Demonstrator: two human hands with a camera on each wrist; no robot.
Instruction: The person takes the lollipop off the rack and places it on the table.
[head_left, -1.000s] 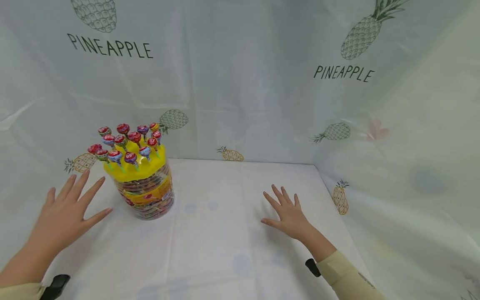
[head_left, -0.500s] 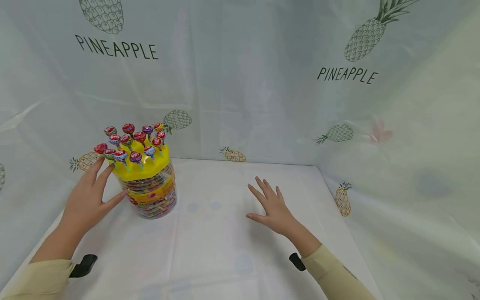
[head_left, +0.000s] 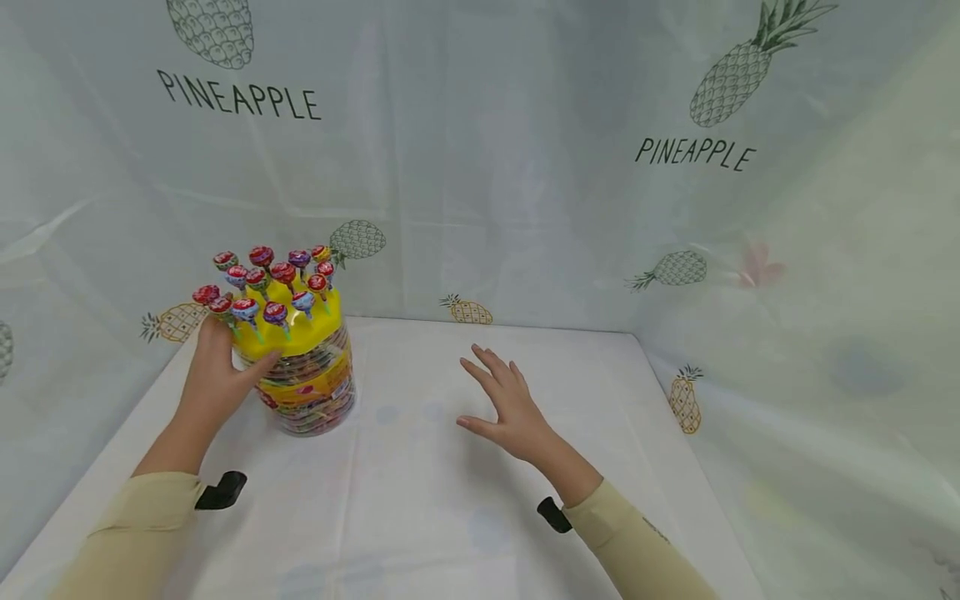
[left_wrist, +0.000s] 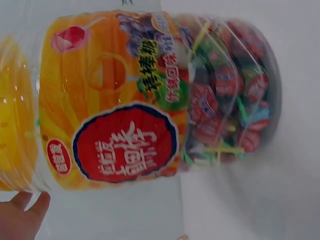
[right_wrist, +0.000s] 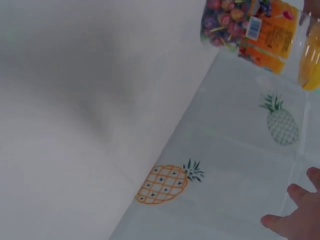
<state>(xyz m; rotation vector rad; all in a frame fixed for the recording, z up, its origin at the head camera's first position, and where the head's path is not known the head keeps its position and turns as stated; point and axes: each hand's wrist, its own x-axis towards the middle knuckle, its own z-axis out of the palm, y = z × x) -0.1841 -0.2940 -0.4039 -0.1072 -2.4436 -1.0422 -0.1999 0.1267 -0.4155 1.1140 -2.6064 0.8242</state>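
Note:
A clear plastic jar of lollipops (head_left: pixel 307 392) with a yellow lid (head_left: pixel 296 333) stands upright at the left of the white table. Several wrapped lollipops (head_left: pixel 283 273) stick up from the lid. My left hand (head_left: pixel 213 375) holds the jar near its neck from the left, thumb across the front; its other fingers are mostly hidden. In the left wrist view the orange label (left_wrist: pixel 85 100) faces the camera, and fingertips (left_wrist: pixel 37 207) meet the jar below the lid. My right hand (head_left: pixel 506 412) hovers over the table, right of the jar, fingers spread and holding nothing.
A pale sheet printed with pineapples (head_left: pixel 678 268) hangs behind and at the sides. The white tabletop (head_left: pixel 420 500) ends against it at the back and right. Each wrist wears a small black device (head_left: pixel 222 492) near the sleeve.
My left hand has moved right and come onto the jar near its neck. The right hand has drifted left, still spread. The jar stays in place on the table.

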